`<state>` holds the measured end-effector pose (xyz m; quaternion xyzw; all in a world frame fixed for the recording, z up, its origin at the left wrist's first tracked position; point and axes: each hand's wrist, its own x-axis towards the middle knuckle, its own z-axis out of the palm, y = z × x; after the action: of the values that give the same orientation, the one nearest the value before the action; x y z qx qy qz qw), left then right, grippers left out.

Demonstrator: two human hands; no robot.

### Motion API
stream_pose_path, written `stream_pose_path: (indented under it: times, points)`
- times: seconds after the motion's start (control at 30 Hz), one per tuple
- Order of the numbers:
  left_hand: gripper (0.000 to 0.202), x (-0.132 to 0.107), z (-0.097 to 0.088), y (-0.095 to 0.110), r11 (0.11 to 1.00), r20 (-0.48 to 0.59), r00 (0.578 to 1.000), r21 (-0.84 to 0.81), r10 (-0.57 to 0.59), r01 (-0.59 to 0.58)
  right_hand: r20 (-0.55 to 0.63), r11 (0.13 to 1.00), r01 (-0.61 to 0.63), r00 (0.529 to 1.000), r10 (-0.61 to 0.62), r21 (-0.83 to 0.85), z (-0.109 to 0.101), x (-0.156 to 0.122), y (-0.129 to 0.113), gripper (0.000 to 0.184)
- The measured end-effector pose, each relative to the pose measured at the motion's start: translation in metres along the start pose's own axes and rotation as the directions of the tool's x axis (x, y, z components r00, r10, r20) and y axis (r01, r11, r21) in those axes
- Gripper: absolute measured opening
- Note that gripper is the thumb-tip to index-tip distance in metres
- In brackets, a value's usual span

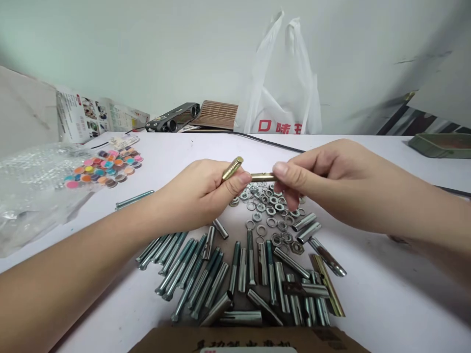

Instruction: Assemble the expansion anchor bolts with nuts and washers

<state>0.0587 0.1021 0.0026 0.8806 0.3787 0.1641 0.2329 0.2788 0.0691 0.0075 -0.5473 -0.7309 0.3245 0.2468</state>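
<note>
The left hand [200, 193] is closed around a gold metal bolt [232, 168]. The bolt's screw end sticks up past the thumb. The right hand [324, 179] pinches a gold metal tube [262, 177] with its thumb and fingers. The tube lies flat, and its left end comes right up to the left thumb. Both hands are held up over the middle of the white tabletop [386, 304].

Just under the hands is a little heap of silver nuts and washers [270, 211]. Closer to the near edge lie many silver bolts and silver tubes [235, 274], side by side and mixed up. One more gold tube [328, 287] lies at the right side of that bunch. A brown cardboard box [243, 340] sits at the near edge.

Toward the left edge there is a pile of small round colourful stickers [105, 166] and a sheet of clear bubble wrap [29, 191]. One silver bolt [134, 199] lies alone near them. At the far edge stand a white plastic bag with red letters [283, 98], a black gadget [172, 117] and a brown ribbed mat [219, 113]. A green metal tray [439, 145] sits by the far right corner.
</note>
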Motion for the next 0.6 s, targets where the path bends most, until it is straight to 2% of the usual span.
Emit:
stream_pose_path:
  times: [0.03, 0.1, 0.27, 0.43, 0.5, 0.6]
  points:
    - [0.043, 0.0, 0.0, 0.0, 1.0, -0.006, 1.0, 0.015, 0.004, -0.004, 0.0, 1.0, -0.013, 1.0, 0.013, 0.0, 0.0, 0.0, -0.001, 0.043]
    - [0.043, 0.001, 0.0, 0.001, 0.999, -0.012, 1.0, 0.036, 0.007, -0.007, -0.01, 0.999, -0.035, 0.999, 0.035, 0.013, 0.0, 0.0, -0.002, 0.044]
    - [0.041, 0.001, 0.0, 0.004, 0.997, 0.014, 1.0, 0.073, -0.003, 0.001, 0.081, 0.997, -0.078, 0.994, 0.077, 0.0, 0.001, 0.001, 0.005, 0.062]
    - [0.043, -0.001, 0.0, 0.001, 0.999, -0.015, 1.0, 0.047, -0.007, 0.008, 0.027, 0.998, 0.009, 1.0, -0.011, 0.06, 0.001, 0.001, 0.008, 0.047]
    - [0.043, -0.001, 0.0, -0.001, 0.999, -0.027, 1.0, 0.044, -0.005, 0.006, 0.023, 0.997, -0.037, 0.999, 0.035, 0.071, 0.001, 0.001, 0.007, 0.051]
    - [0.041, -0.001, 0.0, 0.0, 0.996, -0.047, 0.998, 0.085, 0.031, -0.027, 0.102, 0.992, -0.115, 0.989, 0.109, 0.059, 0.0, 0.003, 0.006, 0.063]
